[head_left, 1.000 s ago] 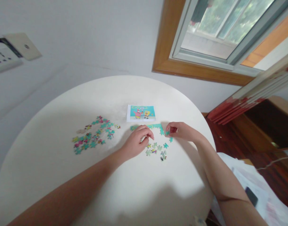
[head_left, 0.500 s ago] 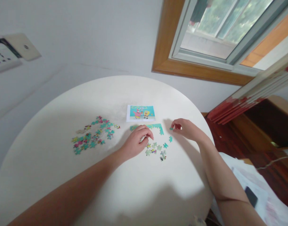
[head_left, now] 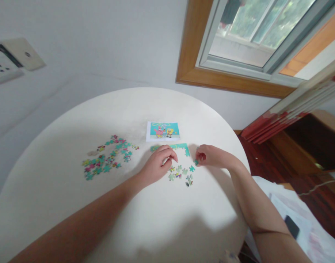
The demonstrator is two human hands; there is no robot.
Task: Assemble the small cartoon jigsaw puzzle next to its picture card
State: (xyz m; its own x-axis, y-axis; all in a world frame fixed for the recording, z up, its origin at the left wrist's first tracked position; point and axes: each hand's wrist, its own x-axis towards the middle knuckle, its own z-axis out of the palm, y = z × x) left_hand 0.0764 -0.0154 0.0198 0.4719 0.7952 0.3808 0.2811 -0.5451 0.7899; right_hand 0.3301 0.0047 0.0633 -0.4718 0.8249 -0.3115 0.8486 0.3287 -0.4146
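Observation:
My left hand (head_left: 158, 161) rests loosely curled over the lower left of a partly joined teal puzzle border (head_left: 187, 149), thumb and index finger apart, with no piece visible between them. To the right of the border, the thumb and fingertips of my right hand (head_left: 208, 156) are pinched on a teal puzzle piece (head_left: 196, 162) at the tabletop. Another teal piece (head_left: 191, 168) lies just left of it. Between and below my hands are several loose pale green and multicoloured pieces (head_left: 185, 171). A reference picture (head_left: 164, 130) of cartoon figures lies behind the border.
A larger spread of mixed puzzle pieces (head_left: 106, 160) covers the left part of the round white table (head_left: 145, 226). Beyond the table are a wall socket (head_left: 4, 67), a wood-framed window (head_left: 194, 78) and a red-and-white curtain (head_left: 262, 128). A dark phone (head_left: 292, 226) lies on white sheets at right.
My right hand has shifted down and slightly left, from one teal piece beside the border to the one nearer me. My left hand has stayed nearly still.

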